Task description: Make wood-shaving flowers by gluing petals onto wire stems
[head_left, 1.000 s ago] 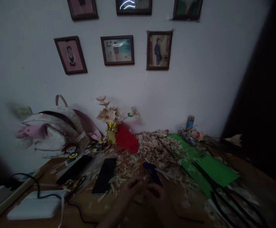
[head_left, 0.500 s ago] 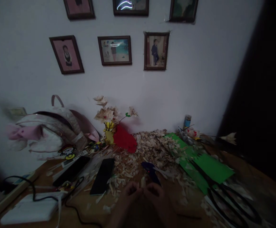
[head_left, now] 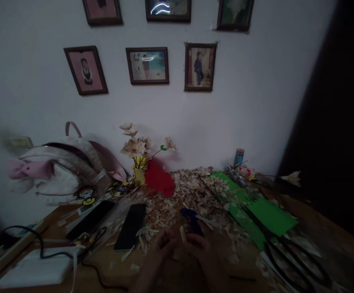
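Note:
My left hand (head_left: 161,246) and my right hand (head_left: 199,248) meet low in the middle, over the wooden table (head_left: 110,270). Both are curled, and a small pale husk piece (head_left: 182,234) stands up between their fingertips. It is dark, so I cannot make out which fingers pinch the piece. Just beyond my hands lies a dark blue glue gun (head_left: 192,219) with a small red light. A heap of pale shavings (head_left: 195,191) spreads behind it.
A black phone (head_left: 131,231) and a second dark device (head_left: 90,219) lie left. A backpack (head_left: 64,167) leans on the wall. A yellow vase of pale flowers (head_left: 138,156) stands beside red paper (head_left: 158,179). Green paper (head_left: 262,213) and large black scissors (head_left: 293,254) lie right.
My hands have stayed together in the same spot; the pale piece now shows upright between the fingertips. The view has shifted slightly.

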A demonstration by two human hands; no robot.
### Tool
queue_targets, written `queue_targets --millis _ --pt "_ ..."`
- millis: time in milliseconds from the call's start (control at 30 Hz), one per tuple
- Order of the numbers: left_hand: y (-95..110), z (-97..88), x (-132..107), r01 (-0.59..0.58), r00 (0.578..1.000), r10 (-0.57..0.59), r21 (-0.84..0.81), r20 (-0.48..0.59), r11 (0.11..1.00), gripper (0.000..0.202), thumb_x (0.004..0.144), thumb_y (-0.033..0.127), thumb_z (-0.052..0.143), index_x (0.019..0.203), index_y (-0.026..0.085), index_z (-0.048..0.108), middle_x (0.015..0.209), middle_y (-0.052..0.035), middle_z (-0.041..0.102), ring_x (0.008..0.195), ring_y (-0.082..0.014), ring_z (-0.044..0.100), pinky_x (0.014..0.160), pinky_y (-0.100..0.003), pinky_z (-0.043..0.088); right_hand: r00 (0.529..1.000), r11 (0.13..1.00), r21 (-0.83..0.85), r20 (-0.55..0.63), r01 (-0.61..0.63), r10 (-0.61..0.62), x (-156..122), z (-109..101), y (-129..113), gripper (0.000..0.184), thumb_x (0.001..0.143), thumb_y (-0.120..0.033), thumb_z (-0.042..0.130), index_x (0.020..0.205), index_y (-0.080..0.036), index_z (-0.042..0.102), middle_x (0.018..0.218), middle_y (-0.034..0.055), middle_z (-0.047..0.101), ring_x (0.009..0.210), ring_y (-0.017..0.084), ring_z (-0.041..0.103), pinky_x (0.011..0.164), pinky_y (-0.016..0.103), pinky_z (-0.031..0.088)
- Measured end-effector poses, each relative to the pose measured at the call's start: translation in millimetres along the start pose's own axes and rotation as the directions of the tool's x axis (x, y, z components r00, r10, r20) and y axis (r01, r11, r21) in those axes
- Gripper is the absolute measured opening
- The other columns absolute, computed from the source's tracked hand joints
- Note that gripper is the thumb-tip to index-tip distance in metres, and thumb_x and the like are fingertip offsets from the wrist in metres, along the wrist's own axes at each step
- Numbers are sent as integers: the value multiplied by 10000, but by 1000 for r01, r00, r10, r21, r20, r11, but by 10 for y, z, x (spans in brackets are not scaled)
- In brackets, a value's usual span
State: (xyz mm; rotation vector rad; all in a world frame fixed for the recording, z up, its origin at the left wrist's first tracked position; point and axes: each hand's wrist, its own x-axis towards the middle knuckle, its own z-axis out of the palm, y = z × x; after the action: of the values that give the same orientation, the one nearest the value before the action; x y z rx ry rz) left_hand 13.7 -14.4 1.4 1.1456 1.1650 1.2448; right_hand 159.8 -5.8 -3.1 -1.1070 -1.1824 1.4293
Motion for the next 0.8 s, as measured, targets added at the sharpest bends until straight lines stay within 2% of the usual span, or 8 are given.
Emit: queue_targets --millis 133,233,300,367,467,533,700,800 --pt "109 -61 -40 -77 994 97 313 -51 947 232 660 432 558 633 205 515 544 54 481 549 -133 448 533 -229 339 1000 1000 -23 -19 -11 10 3 -1 1 395 479 -520 690 688 -185 673 675 25 658 730 215 601 688 299 451" --pt "207 -133 -69 -84 994 112 685 2 724 316 745 449 467 582 207 589 551 11 585 591 -175 520 692 -299 371 999 1000 0 -35 -19 19 16 9 22 394 470 -518 692 671 -179 668 674 25 652 720 207 596 682 289 448" --pt "247 -150 -78 -99 990 139 800 20 592 357 760 460 451 574 215 634 576 -15 637 647 -204 559 812 -355 333 999 999 23 -11 -39 40 16 11 28 392 472 -503 694 676 -170 666 670 25 647 708 198 592 680 286 445" --pt "260 -130 -78 -108 988 153 760 11 642 315 747 453 468 678 223 672 702 -41 684 766 -231 577 858 -361 321 998 998 33 25 -51 50 7 11 21 375 481 -481 695 680 -164 665 666 20 643 705 190 588 684 282 440" --pt "223 -60 -58 -87 996 63 461 68 883 316 702 458 500 795 201 659 837 -55 680 848 -233 570 792 -319 393 996 999 25 76 -41 39 -11 11 5 336 495 -446 695 673 -162 666 661 14 640 703 182 581 683 274 430" --pt "154 -22 -32 -49 989 7 276 151 960 306 642 465 565 749 188 640 781 -38 661 804 -219 568 744 -303 411 994 999 12 106 -40 39 -14 14 8 318 492 -431 699 657 -162 663 648 9 632 692 180 575 667 270 424" --pt "-133 -31 69 48 991 -61 105 123 993 310 526 455 683 595 194 530 559 63 492 580 -121 456 579 -235 351 996 996 -72 80 -44 50 -1 16 43 299 486 -427 693 625 -168 636 597 -6 596 649 170 557 628 262 414" --pt "-248 -56 120 79 986 -88 68 145 995 362 501 482 692 555 188 488 529 73 457 534 -99 400 549 -229 316 999 990 -137 49 -17 24 -6 9 31 307 505 -447 674 636 -172 633 629 4 603 686 177 556 641 258 419"
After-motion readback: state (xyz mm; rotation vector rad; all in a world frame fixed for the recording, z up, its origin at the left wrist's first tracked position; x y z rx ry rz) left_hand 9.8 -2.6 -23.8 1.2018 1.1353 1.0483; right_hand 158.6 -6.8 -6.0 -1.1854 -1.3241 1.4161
